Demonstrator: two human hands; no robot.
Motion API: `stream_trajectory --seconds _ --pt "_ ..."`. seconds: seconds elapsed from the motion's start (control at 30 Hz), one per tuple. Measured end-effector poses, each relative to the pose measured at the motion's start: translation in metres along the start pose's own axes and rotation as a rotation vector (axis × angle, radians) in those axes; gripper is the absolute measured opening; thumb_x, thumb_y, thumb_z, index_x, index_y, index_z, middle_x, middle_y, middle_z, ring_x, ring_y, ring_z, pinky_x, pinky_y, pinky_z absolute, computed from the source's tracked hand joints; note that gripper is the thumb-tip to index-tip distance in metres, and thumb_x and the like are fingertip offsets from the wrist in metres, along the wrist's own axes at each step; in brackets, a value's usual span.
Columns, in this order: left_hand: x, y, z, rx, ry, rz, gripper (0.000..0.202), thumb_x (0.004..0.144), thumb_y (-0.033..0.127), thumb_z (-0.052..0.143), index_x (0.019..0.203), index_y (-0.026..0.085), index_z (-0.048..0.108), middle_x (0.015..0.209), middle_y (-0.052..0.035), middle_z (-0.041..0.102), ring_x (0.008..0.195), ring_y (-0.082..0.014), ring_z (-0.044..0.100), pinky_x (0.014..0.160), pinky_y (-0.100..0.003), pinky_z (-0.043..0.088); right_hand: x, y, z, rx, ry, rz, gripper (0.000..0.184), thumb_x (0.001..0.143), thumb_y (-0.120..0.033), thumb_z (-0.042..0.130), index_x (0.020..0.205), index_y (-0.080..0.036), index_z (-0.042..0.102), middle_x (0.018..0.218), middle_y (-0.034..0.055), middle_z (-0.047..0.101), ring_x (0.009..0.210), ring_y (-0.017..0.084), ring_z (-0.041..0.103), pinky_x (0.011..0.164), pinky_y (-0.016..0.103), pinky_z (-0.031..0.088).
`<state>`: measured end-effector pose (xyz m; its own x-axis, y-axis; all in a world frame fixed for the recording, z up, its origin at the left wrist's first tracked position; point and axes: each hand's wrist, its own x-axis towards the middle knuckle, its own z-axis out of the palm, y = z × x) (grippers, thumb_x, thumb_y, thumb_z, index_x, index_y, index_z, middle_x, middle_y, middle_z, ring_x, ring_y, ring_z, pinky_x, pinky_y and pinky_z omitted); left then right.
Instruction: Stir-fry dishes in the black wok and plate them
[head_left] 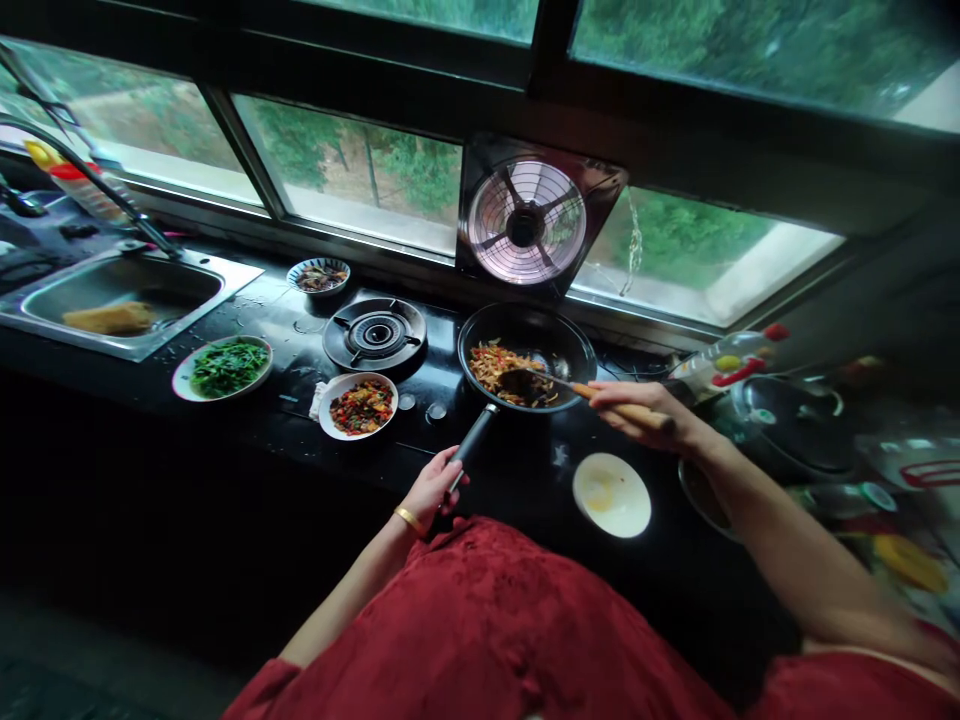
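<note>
A black frying pan (570,345) sits on the right burner with shredded stir-fried food (495,365) in it. My left hand (435,488) is closed round the pan's black handle (474,437). My right hand (637,405) is closed on the wooden handle of a spatula (525,380), whose blade rests in the food. An empty white plate (612,494) with yellow traces lies on the counter just in front of the pan, between my two arms.
The left burner (375,334) is bare. A plate of mixed vegetables (358,405), a plate of greens (223,368) and a small bowl (319,275) stand to the left. Farther left lies a steel sink (112,300). An exhaust fan (529,220) is behind the pan; bottles and a pot crowd the right.
</note>
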<state>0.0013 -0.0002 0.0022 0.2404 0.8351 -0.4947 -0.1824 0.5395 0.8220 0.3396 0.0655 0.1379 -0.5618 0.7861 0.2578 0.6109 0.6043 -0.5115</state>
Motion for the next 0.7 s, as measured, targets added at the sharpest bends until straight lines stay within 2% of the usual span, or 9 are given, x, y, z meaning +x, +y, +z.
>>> stream_trajectory --seconds 0.13,0.2,0.3,0.37,0.47,0.57,0.63,0.7 --pt "0.001 0.001 -0.001 0.011 -0.017 -0.006 0.058 0.08 0.044 0.055 0.128 0.017 0.037 0.073 -0.0006 0.057 0.038 -0.0042 0.044 0.031 -0.013 0.025 0.027 0.013 0.029 -0.013 0.201 -0.012 0.018 0.078 -0.023 0.059 0.093 -0.021 0.068 0.111 0.0078 0.064 0.105 0.022 0.06 0.093 0.034 0.049" --pt "0.001 0.002 -0.005 -0.004 -0.028 -0.047 0.056 0.082 0.044 0.051 0.129 0.018 0.036 0.077 -0.0031 0.059 0.043 -0.0078 0.053 0.034 -0.015 0.032 0.03 0.007 0.034 0.022 0.186 -0.046 0.017 0.077 -0.022 0.058 0.09 -0.02 0.068 0.114 0.0083 0.063 0.105 0.021 0.06 0.092 0.031 0.049" --pt "-0.003 0.002 -0.021 -0.079 -0.016 -0.12 0.049 0.086 0.045 0.044 0.125 0.016 0.042 0.081 -0.0059 0.06 0.055 -0.0117 0.06 0.041 -0.017 0.041 0.02 -0.002 0.03 0.045 0.005 -0.072 0.018 0.077 -0.021 0.058 0.091 -0.022 0.069 0.118 0.0067 0.061 0.105 0.02 0.06 0.088 0.029 0.05" --pt "-0.006 0.0 -0.035 -0.115 0.027 -0.119 0.045 0.087 0.043 0.044 0.121 0.014 0.046 0.081 -0.0067 0.061 0.057 -0.0113 0.061 0.046 -0.018 0.044 0.013 0.002 0.025 0.01 -0.054 -0.032 0.021 0.075 -0.021 0.06 0.094 -0.024 0.069 0.116 0.0043 0.062 0.106 0.021 0.059 0.09 0.032 0.05" --pt "-0.009 -0.003 -0.05 -0.098 0.121 -0.072 0.041 0.085 0.038 0.051 0.117 0.013 0.047 0.084 -0.0078 0.062 0.059 -0.0112 0.061 0.048 -0.019 0.046 0.015 0.021 0.029 -0.04 0.068 0.071 0.019 0.072 -0.024 0.062 0.09 -0.026 0.069 0.106 0.0032 0.067 0.107 0.023 0.058 0.094 0.039 0.047" --pt "-0.008 -0.003 -0.055 -0.049 0.169 -0.029 0.038 0.082 0.033 0.056 0.114 0.013 0.05 0.085 -0.0072 0.061 0.059 -0.0102 0.061 0.048 -0.018 0.046 0.024 0.032 0.035 -0.017 0.187 0.138 0.016 0.071 -0.026 0.062 0.085 -0.025 0.069 0.105 0.0045 0.067 0.106 0.024 0.059 0.096 0.041 0.047" --pt "-0.008 -0.001 -0.055 -0.027 0.169 -0.011 0.036 0.081 0.031 0.057 0.112 0.013 0.052 0.084 -0.0064 0.061 0.059 -0.0093 0.06 0.048 -0.017 0.046 0.023 0.023 0.025 0.012 0.163 0.142 0.016 0.072 -0.028 0.061 0.085 -0.024 0.069 0.106 0.0049 0.066 0.106 0.024 0.059 0.094 0.039 0.048" --pt "-0.007 0.001 -0.053 -0.023 0.171 0.004 0.036 0.08 0.03 0.059 0.111 0.013 0.054 0.084 -0.0058 0.061 0.059 -0.0086 0.06 0.049 -0.017 0.046 0.014 0.003 0.003 0.028 0.112 0.133 0.015 0.074 -0.029 0.061 0.086 -0.023 0.068 0.104 0.0051 0.067 0.103 0.023 0.061 0.091 0.036 0.05"
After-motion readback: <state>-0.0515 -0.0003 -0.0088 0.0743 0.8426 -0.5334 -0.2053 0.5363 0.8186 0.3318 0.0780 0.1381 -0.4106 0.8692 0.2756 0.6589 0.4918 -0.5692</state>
